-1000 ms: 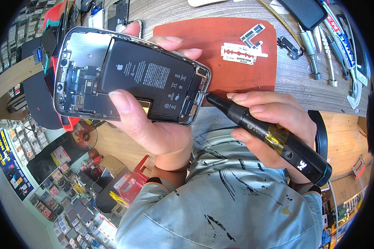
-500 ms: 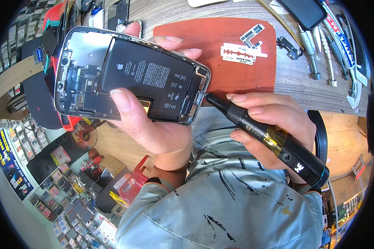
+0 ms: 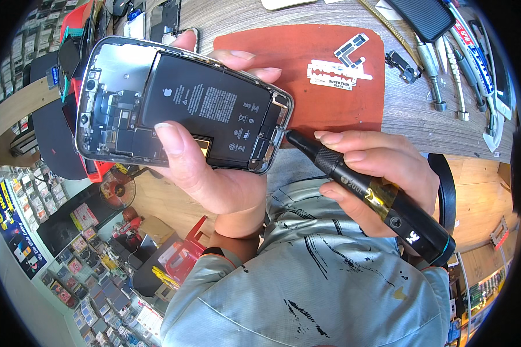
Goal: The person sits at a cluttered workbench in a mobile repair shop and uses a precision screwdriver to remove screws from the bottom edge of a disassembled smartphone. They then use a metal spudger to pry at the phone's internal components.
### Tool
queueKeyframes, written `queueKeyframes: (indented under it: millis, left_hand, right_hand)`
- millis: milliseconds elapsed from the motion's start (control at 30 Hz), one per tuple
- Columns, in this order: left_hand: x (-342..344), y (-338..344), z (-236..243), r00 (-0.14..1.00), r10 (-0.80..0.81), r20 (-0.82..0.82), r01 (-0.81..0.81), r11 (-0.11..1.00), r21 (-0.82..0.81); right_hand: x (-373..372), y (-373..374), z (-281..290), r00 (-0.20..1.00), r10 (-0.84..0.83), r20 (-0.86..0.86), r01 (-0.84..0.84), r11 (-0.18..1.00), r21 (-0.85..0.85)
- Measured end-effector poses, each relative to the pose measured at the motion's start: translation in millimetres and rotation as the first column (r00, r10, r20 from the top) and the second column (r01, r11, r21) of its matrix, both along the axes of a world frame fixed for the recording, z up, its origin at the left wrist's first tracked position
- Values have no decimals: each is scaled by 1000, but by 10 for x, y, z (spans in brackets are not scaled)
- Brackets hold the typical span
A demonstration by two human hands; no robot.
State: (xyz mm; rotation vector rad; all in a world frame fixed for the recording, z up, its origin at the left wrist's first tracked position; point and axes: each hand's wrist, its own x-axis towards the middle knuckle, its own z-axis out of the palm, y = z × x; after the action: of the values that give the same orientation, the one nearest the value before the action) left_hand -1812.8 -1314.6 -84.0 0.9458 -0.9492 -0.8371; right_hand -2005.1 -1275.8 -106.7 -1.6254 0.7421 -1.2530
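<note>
The left hand (image 3: 214, 179) grips an opened phone (image 3: 179, 104) from beneath, thumb pressed on its black battery, long axis running left to right and tilted down toward the right hand (image 3: 376, 173). That hand is closed around a black electric screwdriver (image 3: 364, 191), whose tip meets the phone's near right corner. Beyond both hands, an orange mat (image 3: 307, 63) lies on the desk (image 3: 434, 121).

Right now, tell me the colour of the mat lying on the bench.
The mat is reddish-brown, plain, with a razor blade lying on it; the head view shows it best.
</note>
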Motion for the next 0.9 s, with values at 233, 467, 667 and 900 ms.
queueKeyframes:
  millis: [233, 467, 667, 900]
  left_hand:
    - [7, 2, 9, 1000, -7, -17, 7, 1000, 8]
    - [11, 6, -17, 999, -14, -37, 14, 1000, -13]
    - [-6, -4, -11, 999, 28, 20, -28, 1000, -4]
    - [-11, -3, -7, 1000, 23, 22, -22, 1000, -9]
  right_hand:
    - [20, 8, 12, 1000, -21, 2, 21, 1000, -22]
    - [11, 8, 9, 1000, -18, -24, 18, 999, -32]
    - [13, 0, 26, 999, -19, -35, 17, 999, -41]
    - [6, -4, 44, 998, -21, -53, 18, 999, -47]
